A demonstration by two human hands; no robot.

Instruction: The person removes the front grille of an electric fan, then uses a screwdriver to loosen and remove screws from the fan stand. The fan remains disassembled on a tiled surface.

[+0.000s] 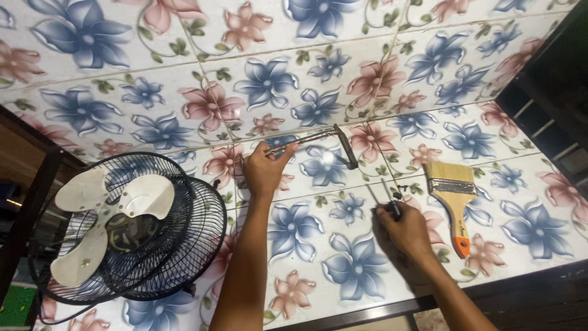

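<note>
Right now two bare hands are at work on a tiled floor point(343, 79) with blue and pink flowers. The left hand point(262, 170), near the middle of the frame, has its fingers point(272, 150) pinched on one end of a bent metal rod point(334, 140). The rod runs to the right, then turns down toward the lower part of the frame. It looks lifted a little, but I cannot tell if it touches the floor.

The right hand point(405, 228), lower and more to the right, has its fingers closed around a screwdriver point(389, 197). The thin shaft points up the frame, toward some small dark bits point(401, 184) lying on the tile. They are too small to tell what they are.

A paint brush point(452, 196) with a wooden handle lies just right of that hand, not touching it. At the lower left sits a black fan cage point(190, 233) with white blades point(116, 214) inside.

I think the step here is getting the rod and tool ready. The tool tip sits close to the tiny bits, so a slow, careful hand is needed.
</note>
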